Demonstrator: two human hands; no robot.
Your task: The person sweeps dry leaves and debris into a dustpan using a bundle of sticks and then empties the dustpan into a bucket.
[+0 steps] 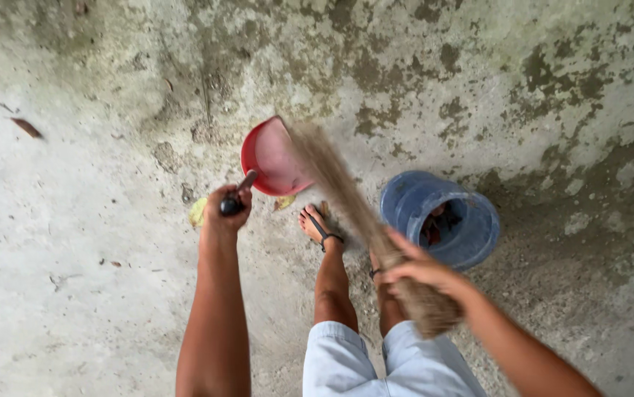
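Observation:
My left hand grips the dark handle of a red dustpan, which is tilted with its mouth toward the broom. My right hand holds a bundle-type straw broom near its bound end; the bristle tips blur against the dustpan's edge. My sandalled left foot stands just below the dustpan, between the two hands.
A blue plastic bucket with dark debris inside stands right of the broom. A yellow-green leaf lies by my left hand, a brown leaf far left. The stained concrete floor carries small scattered bits.

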